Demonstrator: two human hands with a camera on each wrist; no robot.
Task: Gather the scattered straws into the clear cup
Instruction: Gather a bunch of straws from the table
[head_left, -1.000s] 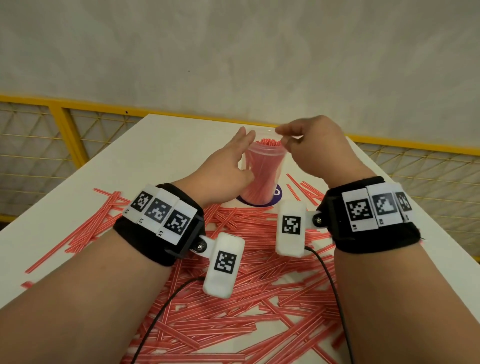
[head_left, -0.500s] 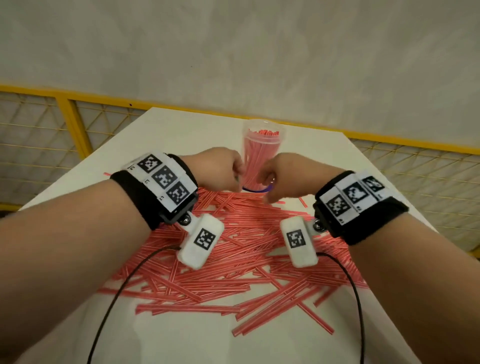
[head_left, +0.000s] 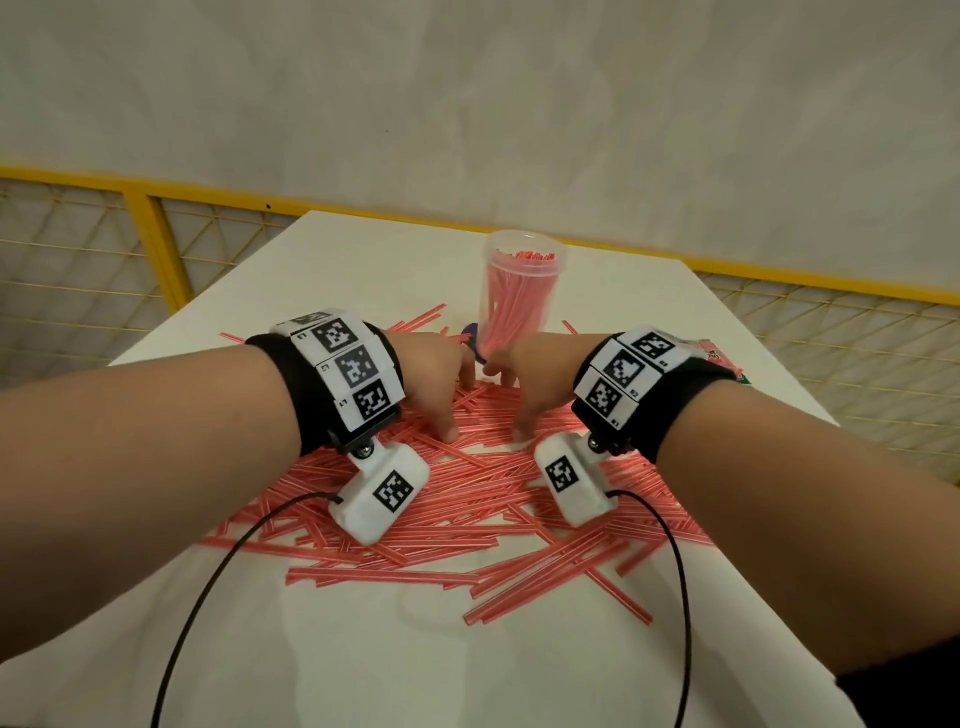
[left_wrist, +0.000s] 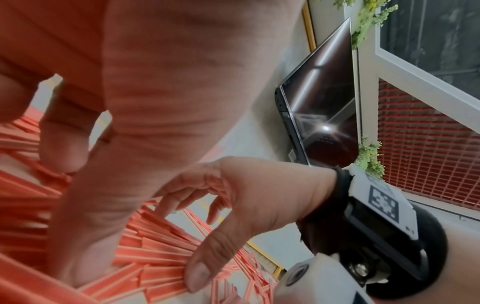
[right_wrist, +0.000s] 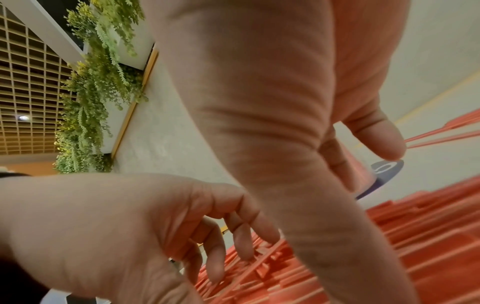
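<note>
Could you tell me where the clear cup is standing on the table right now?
In the head view the clear cup stands upright toward the far middle of the white table, just beyond both hands and the straw pile, on a dark round mark.

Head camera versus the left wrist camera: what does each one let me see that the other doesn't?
Only the head view shows the clear cup, standing upright with straws in it, the whole white table, the yellow railing and the tagged wristbands on both arms.

Only the left wrist view shows the fingers from below, a dark wall screen and green plants.

Both show the left hand, the right hand and the scattered straws, with both hands' fingertips down on the pile. Neither shows a firm grip.
</note>
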